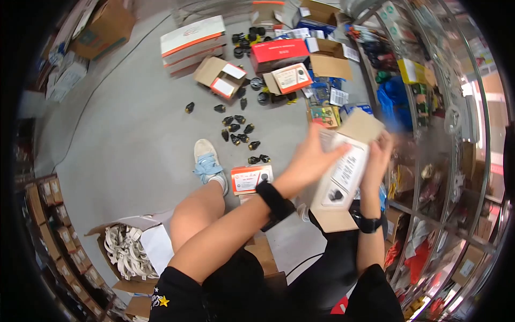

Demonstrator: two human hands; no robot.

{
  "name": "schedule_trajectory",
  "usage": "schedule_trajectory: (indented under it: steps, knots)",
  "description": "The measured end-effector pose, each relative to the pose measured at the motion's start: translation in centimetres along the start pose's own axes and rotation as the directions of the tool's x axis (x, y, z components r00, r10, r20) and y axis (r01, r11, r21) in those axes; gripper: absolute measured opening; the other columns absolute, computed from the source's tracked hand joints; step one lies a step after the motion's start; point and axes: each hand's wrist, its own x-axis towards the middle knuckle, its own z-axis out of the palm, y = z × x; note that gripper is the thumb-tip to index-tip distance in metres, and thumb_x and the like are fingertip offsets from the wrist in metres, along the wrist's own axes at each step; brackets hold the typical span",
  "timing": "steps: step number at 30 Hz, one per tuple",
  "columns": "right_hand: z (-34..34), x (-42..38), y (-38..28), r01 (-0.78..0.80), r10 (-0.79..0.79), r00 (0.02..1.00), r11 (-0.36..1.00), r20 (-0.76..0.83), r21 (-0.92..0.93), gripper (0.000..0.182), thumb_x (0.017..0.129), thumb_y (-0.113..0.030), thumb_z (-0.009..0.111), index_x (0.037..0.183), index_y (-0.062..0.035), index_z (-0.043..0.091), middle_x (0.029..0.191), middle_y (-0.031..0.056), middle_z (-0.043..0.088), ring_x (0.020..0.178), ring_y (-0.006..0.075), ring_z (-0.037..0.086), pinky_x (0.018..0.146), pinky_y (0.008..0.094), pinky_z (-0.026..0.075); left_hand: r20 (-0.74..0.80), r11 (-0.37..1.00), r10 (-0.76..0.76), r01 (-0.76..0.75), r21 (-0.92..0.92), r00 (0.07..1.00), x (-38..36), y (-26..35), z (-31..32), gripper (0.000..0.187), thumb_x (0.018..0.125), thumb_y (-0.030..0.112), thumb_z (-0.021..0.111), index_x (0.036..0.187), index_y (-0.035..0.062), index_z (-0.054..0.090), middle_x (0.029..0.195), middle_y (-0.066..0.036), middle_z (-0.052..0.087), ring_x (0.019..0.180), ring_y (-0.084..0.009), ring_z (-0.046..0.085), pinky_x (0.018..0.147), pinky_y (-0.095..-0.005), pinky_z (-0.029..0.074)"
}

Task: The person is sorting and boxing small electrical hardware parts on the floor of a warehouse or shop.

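Note:
A small white cardboard box (341, 174) with printed text and a picture of a black part is held up over my lap, its end flaps open. My left hand (314, 161) grips it from the left, thumb across the printed face. On the other side, my right hand (377, 161) holds the right edge near the upper flap, slightly blurred. What is inside the box does not show. Several black plug-like parts (234, 127) lie loose on the floor beyond my shoe. An orange-and-white box (251, 178) sits on the floor near my left forearm.
An open box (220, 78), a red box (280, 55) and white-orange cartons (193, 40) stand farther out. A carton of white curved parts (129, 252) is at lower left. Metal shelving (448, 177) runs along the right; a cable (88, 99) crosses the floor.

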Motion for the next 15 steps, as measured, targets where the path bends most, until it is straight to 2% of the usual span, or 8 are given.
schedule_trajectory:
  steps: [1,2,4,6,9,15]
  knots:
    - [0.7,-0.2,-0.2,0.112,-0.112,0.994,0.994,0.013,-0.011,0.051,0.073,-0.001,0.054,0.121,-0.0015,0.037,0.117,0.0103,0.041,0.103,0.0201,0.044,0.092,0.0331,0.035,-0.076,0.999,0.037,-0.036,0.024,0.996,0.0,0.4,-0.2,0.051,0.079,0.033,0.063,0.107,0.0000,0.035,0.091,-0.021,0.059,0.083,-0.0279,0.061,0.072,-0.0345,0.047]
    - [0.8,-0.8,-0.5,0.138,-0.132,0.990,0.981,0.054,-0.135,0.057,0.069,-0.005,0.060,0.121,-0.0016,0.037,0.122,0.0115,0.037,0.106,0.0215,0.041,0.092,0.0348,0.034,-0.062,0.999,0.041,-0.039,0.033,0.997,0.1,0.2,-0.1,0.051,0.079,0.033,0.063,0.107,0.0000,0.035,0.091,-0.021,0.059,0.083,-0.0279,0.061,0.072,-0.0345,0.047]
    - [1.0,-1.3,-1.5,0.353,-0.285,0.930,0.867,0.231,-0.353,0.063,0.063,-0.015,0.069,0.118,-0.0031,0.042,0.118,0.0173,0.037,0.110,0.0315,0.037,0.092,0.0409,0.032,-0.239,0.969,0.245,-0.231,0.087,0.940,0.2,-0.3,0.2,0.050,0.080,0.032,0.062,0.106,-0.0001,0.035,0.091,-0.021,0.059,0.083,-0.0258,0.061,0.071,-0.0334,0.047]
    - [1.2,-2.2,-3.0,0.377,-0.192,0.901,0.790,0.388,-0.483,0.063,0.060,-0.018,0.072,0.116,-0.0054,0.045,0.118,0.0198,0.035,0.111,0.0368,0.035,0.093,0.0430,0.030,-0.270,0.978,0.211,-0.201,0.061,0.940,-0.3,-0.5,0.7,0.049,0.081,0.033,0.061,0.107,0.0001,0.034,0.092,-0.020,0.058,0.083,-0.0248,0.060,0.071,-0.0332,0.047]
    - [1.0,-3.3,-2.7,0.282,-0.139,0.925,0.874,0.353,-0.396,0.065,0.058,-0.021,0.073,0.116,-0.0064,0.046,0.121,0.0211,0.033,0.112,0.0387,0.033,0.094,0.0440,0.030,-0.299,0.983,0.169,-0.183,-0.021,0.939,-1.0,-1.4,1.3,0.049,0.083,0.035,0.059,0.107,0.0006,0.033,0.093,-0.019,0.057,0.084,-0.0230,0.058,0.071,-0.0329,0.046]
    - [0.6,-5.6,-3.0,0.235,-0.105,0.952,0.855,0.288,-0.463,0.073,0.054,-0.022,0.074,0.119,-0.0063,0.044,0.122,0.0212,0.032,0.110,0.0386,0.033,0.092,0.0450,0.032,-0.238,0.975,0.103,-0.145,-0.169,0.966,-2.3,-2.0,2.1,0.051,0.085,0.035,0.057,0.114,0.0021,0.031,0.104,-0.018,0.050,0.095,-0.0204,0.051,0.077,-0.0310,0.044]
